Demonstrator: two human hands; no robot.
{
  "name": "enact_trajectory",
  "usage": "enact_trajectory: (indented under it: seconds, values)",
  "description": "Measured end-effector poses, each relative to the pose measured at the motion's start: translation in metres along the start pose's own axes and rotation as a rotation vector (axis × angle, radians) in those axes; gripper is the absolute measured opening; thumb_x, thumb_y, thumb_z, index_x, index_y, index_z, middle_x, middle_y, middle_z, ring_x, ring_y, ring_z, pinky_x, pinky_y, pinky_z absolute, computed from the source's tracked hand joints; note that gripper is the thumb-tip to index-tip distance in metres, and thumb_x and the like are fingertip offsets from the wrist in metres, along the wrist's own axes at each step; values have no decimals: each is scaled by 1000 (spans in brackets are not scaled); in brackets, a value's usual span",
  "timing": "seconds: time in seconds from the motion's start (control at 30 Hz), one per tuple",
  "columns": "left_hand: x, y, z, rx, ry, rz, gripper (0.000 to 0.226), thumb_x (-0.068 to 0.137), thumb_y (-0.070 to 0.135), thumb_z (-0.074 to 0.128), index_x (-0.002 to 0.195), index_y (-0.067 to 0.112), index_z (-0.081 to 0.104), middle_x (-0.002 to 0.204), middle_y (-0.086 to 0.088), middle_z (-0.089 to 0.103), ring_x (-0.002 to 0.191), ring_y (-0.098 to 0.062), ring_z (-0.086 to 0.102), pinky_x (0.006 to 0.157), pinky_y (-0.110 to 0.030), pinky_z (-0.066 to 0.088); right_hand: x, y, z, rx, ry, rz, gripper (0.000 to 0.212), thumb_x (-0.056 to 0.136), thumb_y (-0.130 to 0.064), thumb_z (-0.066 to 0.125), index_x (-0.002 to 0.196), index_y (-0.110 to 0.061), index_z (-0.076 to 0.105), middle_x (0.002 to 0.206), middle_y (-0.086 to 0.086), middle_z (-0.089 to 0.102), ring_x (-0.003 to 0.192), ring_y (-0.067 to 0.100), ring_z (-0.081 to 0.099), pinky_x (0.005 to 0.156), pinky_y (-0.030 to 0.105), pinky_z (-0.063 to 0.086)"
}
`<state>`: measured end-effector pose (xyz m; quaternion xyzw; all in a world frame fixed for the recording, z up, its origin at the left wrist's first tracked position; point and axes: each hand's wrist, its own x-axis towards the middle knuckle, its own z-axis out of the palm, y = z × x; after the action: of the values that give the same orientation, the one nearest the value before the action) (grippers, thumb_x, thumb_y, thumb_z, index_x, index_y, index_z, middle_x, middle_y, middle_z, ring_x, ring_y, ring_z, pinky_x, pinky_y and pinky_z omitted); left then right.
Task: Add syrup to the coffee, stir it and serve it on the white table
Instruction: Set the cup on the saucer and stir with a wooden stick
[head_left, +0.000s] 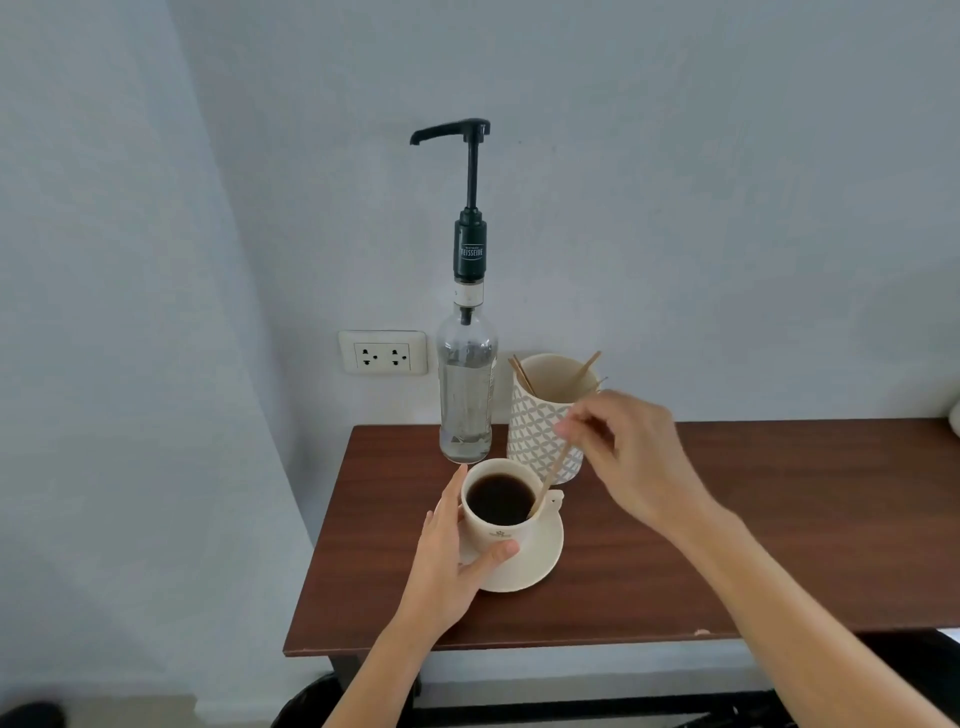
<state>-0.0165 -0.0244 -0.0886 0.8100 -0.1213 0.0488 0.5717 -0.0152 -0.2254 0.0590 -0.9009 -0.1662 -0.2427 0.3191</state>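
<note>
Head view, looking down on a dark brown wooden table (727, 561) set against a pale grey wall.

Cup (500, 512): cream, filled with black coffee, sitting on a cream saucer (540, 564) near the table's left front area. Small printed mark on the cup's near side, too small to read.

Left hand (451, 564): curved around the cup's left and near side, thumb pressed on the front wall, fingers reaching round the far left rim. Partly closed, steadying the cup.

Right hand (631, 457): above and to the right of the cup, thumb and fingertips pinched on the upper end of a thin wooden stirrer (551, 475). Stirrer slants down and to the left; its lower end dips into the coffee at the right inner wall of the cup.

Syrup bottle (466, 395): clear glass, upright, just behind the cup at the table's back edge. Black pump (470, 171) on top, plunger raised, spout pointing left. Liquid inside is clear; the level is hard to judge.

Patterned holder (543, 421): white-and-grey cup just right of the bottle, behind the saucer, with several more wooden sticks leaning inside. The right hand overlaps its right edge.

Wall socket (383, 353): white double outlet, left of the bottle.
</note>
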Motion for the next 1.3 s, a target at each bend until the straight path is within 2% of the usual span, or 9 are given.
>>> enact_trajectory:
  seconds: [0.13, 0.27, 0.4, 0.57, 0.73, 0.83, 0.93, 1.1, 1.3]
  values:
    - [0, 1, -1, 1, 5, 11, 81, 76, 60, 77, 140, 65, 27, 146, 28, 48, 142, -6, 41, 121, -56, 29, -12, 10, 30, 112, -132, 151, 22, 94, -23, 66, 74, -15, 69, 56, -13, 59, 56, -3, 56, 55, 9, 39]
    - [-1, 1, -2, 7, 8, 34, 82, 77, 57, 78, 141, 62, 28, 146, 23, 51, 141, -9, 44, 119, -56, 32, -6, 4, 51, 278, -253, 209, 27, 100, -23, 57, 78, -12, 70, 55, -8, 62, 48, 0, 59, 52, 12, 46]
    - [-1, 3, -2, 17, 7, 33, 81, 76, 58, 77, 138, 67, 26, 146, 25, 50, 141, -6, 44, 120, -55, 31, 7, 0, 60, 283, -192, 140, 23, 100, -16, 56, 84, -8, 69, 65, 4, 69, 59, 15, 66, 65, 25, 56]
    - [-1, 2, -2, 1, 8, 29, 82, 73, 65, 76, 138, 67, 26, 145, 27, 50, 141, -5, 43, 119, -54, 33, -2, 17, 47, 56, -148, 80, 29, 101, -20, 52, 77, -7, 63, 62, -2, 63, 63, 19, 63, 65, 37, 51]
    - [-2, 2, -2, -3, 5, 43, 81, 76, 60, 76, 140, 63, 28, 144, 22, 53, 138, -9, 48, 116, -55, 36, -10, 3, 56, 305, -175, 202, 25, 101, -17, 54, 83, -9, 70, 62, -2, 69, 54, 3, 64, 56, 14, 52]
    - [-2, 3, -2, 3, 4, 33, 81, 75, 60, 76, 139, 66, 27, 145, 24, 51, 140, -8, 45, 119, -55, 33, -2, 1, 57, 202, -104, 146, 24, 101, -16, 54, 86, -5, 69, 63, 1, 66, 57, 7, 61, 62, 18, 49]
    - [-2, 4, -3, 4, 7, 34, 80, 76, 57, 77, 138, 67, 28, 144, 26, 51, 140, -7, 44, 119, -55, 33, -2, 12, 51, 26, -109, 140, 30, 102, -22, 50, 82, -5, 64, 66, 4, 65, 62, 21, 61, 62, 37, 49]
    - [-3, 5, -3, 11, 6, 37, 79, 76, 56, 77, 136, 69, 27, 142, 22, 54, 137, -8, 48, 117, -55, 35, -9, 0, 61, 250, -135, 198, 29, 101, -18, 53, 80, -8, 69, 64, 5, 71, 58, 12, 65, 60, 17, 51]
    - [-2, 7, -3, 4, 9, 36, 78, 76, 56, 78, 136, 68, 29, 143, 28, 51, 139, -4, 44, 119, -54, 33, -3, 9, 54, -17, -78, 153, 32, 103, -24, 49, 75, -11, 58, 63, -1, 63, 58, 15, 59, 59, 33, 46]
